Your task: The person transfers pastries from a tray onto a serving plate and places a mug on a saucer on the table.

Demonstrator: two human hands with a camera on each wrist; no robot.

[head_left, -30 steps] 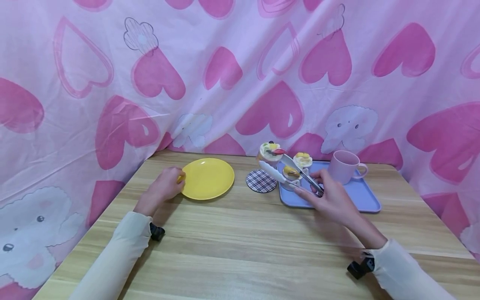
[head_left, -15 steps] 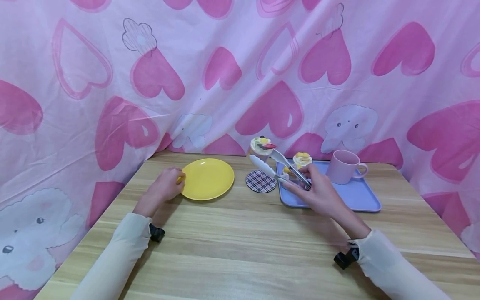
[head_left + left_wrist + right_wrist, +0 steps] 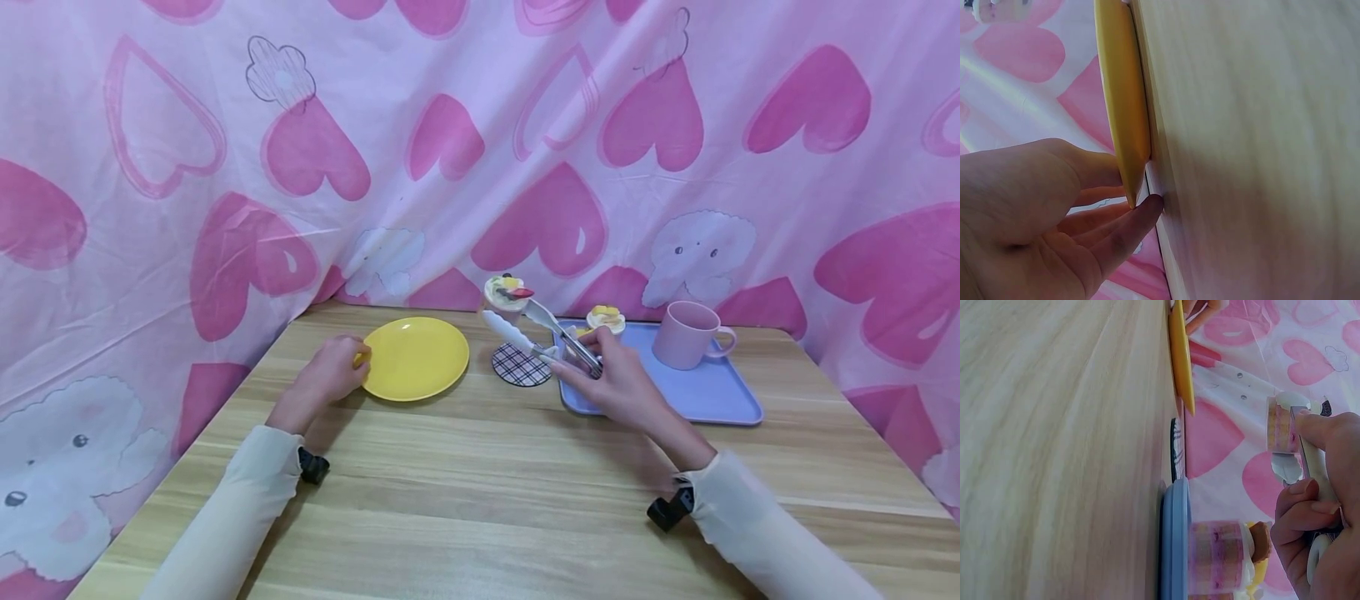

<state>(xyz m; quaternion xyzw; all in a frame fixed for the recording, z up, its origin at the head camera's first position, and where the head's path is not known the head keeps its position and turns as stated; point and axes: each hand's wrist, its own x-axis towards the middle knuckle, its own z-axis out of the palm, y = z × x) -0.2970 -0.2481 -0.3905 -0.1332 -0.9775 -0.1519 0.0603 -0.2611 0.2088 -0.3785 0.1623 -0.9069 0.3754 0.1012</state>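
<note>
My left hand (image 3: 333, 367) pinches the near-left rim of a yellow plate (image 3: 416, 358), thumb on top and fingers beneath in the left wrist view. My right hand (image 3: 618, 375) grips metal tongs (image 3: 573, 346) with white tips. Between those tips is a small layered cake (image 3: 1282, 425) topped with cream and fruit, a strawberry slice on it. It is held up in the air, above and behind a checked round coaster (image 3: 522, 364). Other cream-topped cakes (image 3: 606, 318) stand on a blue tray (image 3: 712, 396), partly hidden behind my right hand and the tongs.
A pink mug (image 3: 686, 335) stands on the tray, handle to the right. The coaster lies between plate and tray on the wooden table (image 3: 465, 500). Behind the table hangs a pink heart-patterned cloth (image 3: 540, 217).
My right hand has moved left with the tongs and the cake, from over the tray's left edge to past the coaster. My left hand and the plate have stayed put.
</note>
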